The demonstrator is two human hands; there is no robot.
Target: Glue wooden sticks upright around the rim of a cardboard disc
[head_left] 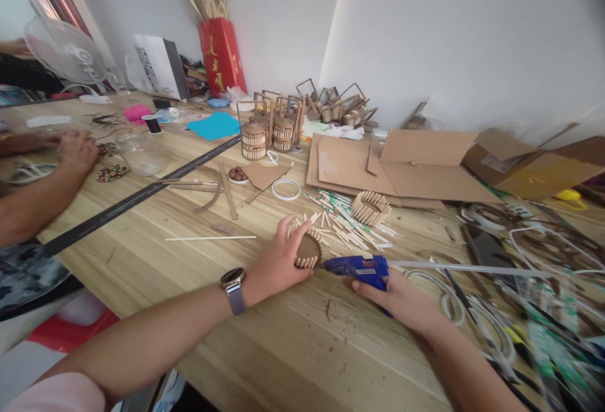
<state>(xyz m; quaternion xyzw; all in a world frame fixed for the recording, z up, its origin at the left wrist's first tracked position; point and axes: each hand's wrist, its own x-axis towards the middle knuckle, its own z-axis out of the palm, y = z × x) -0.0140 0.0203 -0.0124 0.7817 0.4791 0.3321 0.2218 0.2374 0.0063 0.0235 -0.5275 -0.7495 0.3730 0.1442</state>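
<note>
My left hand (278, 257) curls around a small round brown tray (308, 248) edged with short upright sticks, thumb at its near side and fingers at its far side. In my right hand (401, 302) is a blue glue gun (362, 267), its nozzle pointing left at the tray's near right edge. A long translucent glue stick (463, 267) runs out of the back of the gun. Loose short sticks (347, 226) lie scattered just beyond the tray. Among them stands a finished-looking ring of sticks (371, 208).
Flattened cardboard (350, 163) lies behind the sticks. Small lidded baskets (254, 138) with tall handles stand farther back. Cables (472, 311) crowd the right side. A thin stick (210, 238) lies left of my hand. Another person's hand (78, 150) rests at the far left near a plastic jar (140, 154).
</note>
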